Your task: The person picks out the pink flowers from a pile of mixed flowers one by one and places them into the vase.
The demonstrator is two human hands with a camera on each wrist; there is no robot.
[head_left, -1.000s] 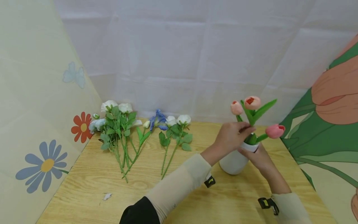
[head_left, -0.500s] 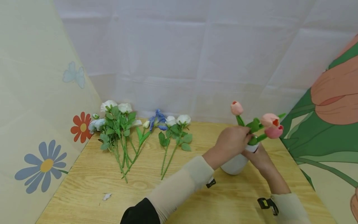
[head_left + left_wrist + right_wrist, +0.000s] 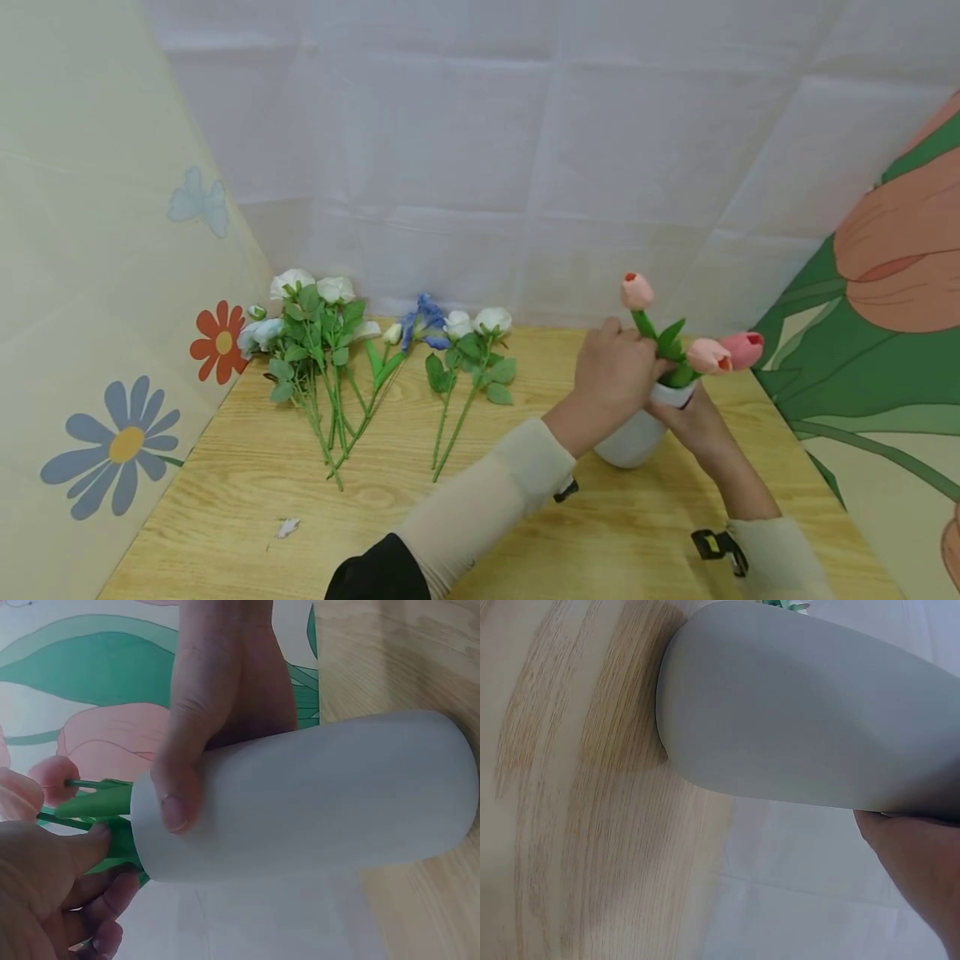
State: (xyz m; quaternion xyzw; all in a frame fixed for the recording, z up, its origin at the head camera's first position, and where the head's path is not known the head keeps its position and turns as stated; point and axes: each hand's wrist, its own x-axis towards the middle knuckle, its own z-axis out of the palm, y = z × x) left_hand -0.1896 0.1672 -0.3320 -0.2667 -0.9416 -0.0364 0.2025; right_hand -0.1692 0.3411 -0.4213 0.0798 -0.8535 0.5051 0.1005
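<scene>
A white vase (image 3: 630,440) stands on the table holding pink tulips. My right hand (image 3: 693,417) grips it just below the rim, with the thumb laid over the near side in the left wrist view. At the vase mouth my left hand (image 3: 615,367) pinches the green stem and leaves of a light pink tulip (image 3: 708,356). That bloom leans right, close to a darker pink tulip (image 3: 744,349). Another light pink tulip (image 3: 637,292) rises above the left hand. In the left wrist view the left fingers (image 3: 90,844) touch the leaves beside the rim. The stems inside the vase are hidden.
Left on the wooden table (image 3: 225,500) lie several white roses (image 3: 335,290) and a blue flower (image 3: 424,321). Two more white roses (image 3: 492,321) lie nearer the vase. A small white scrap (image 3: 287,527) is at the front left. A white backdrop (image 3: 465,167) hangs behind.
The held light pink tulip has tipped from upright over to the right and sunk lower, beside the darker one. My left hand has turned with it. The right hand stays on the vase.
</scene>
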